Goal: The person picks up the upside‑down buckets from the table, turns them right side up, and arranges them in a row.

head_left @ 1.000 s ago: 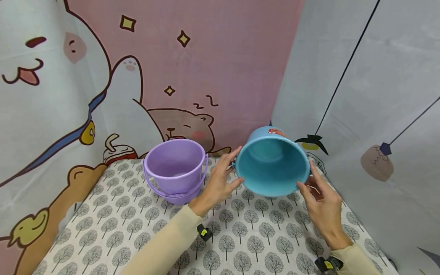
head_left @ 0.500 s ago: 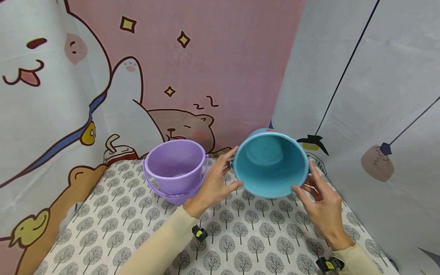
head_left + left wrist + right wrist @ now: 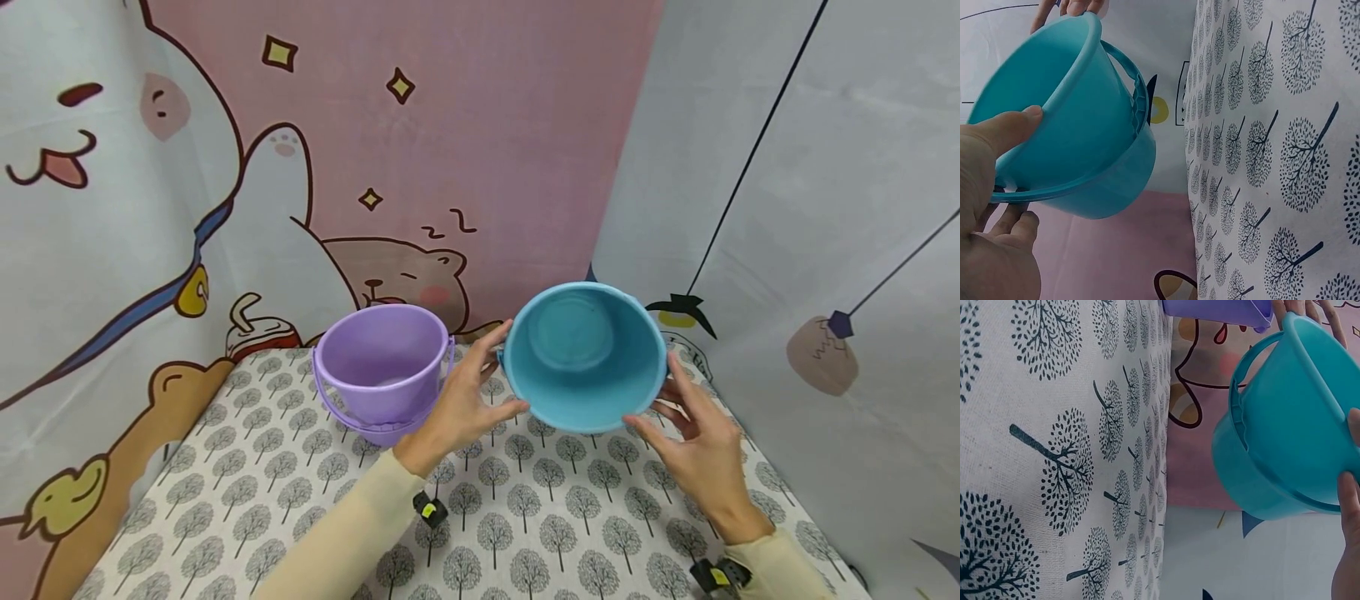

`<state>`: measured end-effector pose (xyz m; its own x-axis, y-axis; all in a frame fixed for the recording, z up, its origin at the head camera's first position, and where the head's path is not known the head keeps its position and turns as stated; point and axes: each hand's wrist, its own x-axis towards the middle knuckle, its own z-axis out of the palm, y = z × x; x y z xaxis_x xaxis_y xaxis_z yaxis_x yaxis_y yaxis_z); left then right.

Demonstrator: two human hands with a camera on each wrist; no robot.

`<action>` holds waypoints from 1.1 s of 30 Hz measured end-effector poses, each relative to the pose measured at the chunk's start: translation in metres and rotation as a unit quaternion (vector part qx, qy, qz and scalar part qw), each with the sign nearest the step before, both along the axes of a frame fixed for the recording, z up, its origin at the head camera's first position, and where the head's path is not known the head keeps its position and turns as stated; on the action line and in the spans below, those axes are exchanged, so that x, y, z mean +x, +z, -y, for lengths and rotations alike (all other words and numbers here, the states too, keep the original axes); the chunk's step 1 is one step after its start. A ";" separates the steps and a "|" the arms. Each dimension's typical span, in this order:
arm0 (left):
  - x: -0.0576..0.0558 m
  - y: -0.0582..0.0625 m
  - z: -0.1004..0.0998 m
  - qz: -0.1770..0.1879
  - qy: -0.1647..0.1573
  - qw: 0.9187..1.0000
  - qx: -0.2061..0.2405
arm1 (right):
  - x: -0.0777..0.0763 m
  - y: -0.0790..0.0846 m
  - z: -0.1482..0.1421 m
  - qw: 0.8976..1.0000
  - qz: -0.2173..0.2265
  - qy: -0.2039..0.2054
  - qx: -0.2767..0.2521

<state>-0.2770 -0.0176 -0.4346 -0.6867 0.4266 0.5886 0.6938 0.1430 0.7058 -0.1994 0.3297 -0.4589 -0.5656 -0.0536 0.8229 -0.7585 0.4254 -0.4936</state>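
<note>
A blue bucket (image 3: 585,358) is held up off the table by both hands, tipped so that its mouth faces me. My left hand (image 3: 465,400) grips the bucket's left side, with the thumb over the rim and the other fingers behind. On the right side, my right hand (image 3: 697,442) pinches the rim between thumb and fingers. The bucket's handle (image 3: 1138,100) hangs below it in the left wrist view. To the left, a purple bucket (image 3: 386,367) stands upright on the table, its own handle lowered across its front; my left wrist partly covers its right side.
The table (image 3: 292,500) wears a white cloth printed with grey trees. Behind it hangs a pink and white curtain (image 3: 510,167) with cartoon animals. A pale curtain (image 3: 847,208) rises along the right side.
The blue bucket has tilted further, its mouth turning more toward me and its outer side going out of sight. It has shifted slightly left with both hands. The purple bucket has not moved.
</note>
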 end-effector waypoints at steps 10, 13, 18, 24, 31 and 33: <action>-0.001 0.001 0.003 0.023 0.006 1.000 -0.006 | -0.002 0.000 0.003 1.000 0.001 0.012 0.012; -0.001 0.001 0.003 0.018 0.006 1.000 -0.005 | -0.002 0.000 0.005 1.000 0.004 0.010 0.012; 0.000 0.002 0.004 0.014 0.010 1.000 -0.005 | 0.001 0.002 0.009 0.999 0.025 -0.012 0.020; 0.000 0.003 0.003 0.022 0.036 0.999 -0.025 | 0.004 0.005 0.015 0.998 0.052 -0.040 0.021; 0.000 0.003 0.003 0.035 0.078 0.995 -0.053 | 0.003 0.008 0.020 0.998 0.054 -0.040 0.010; 0.000 0.003 0.003 0.045 0.077 0.995 -0.050 | 0.002 0.008 0.021 0.997 0.061 -0.043 0.006</action>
<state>-0.2771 -0.0204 -0.4317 -0.7964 0.3662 0.4813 0.5928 0.3149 0.7413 -0.1970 0.3091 -0.4514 -0.6639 -0.0099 0.7477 -0.6539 0.4927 -0.5742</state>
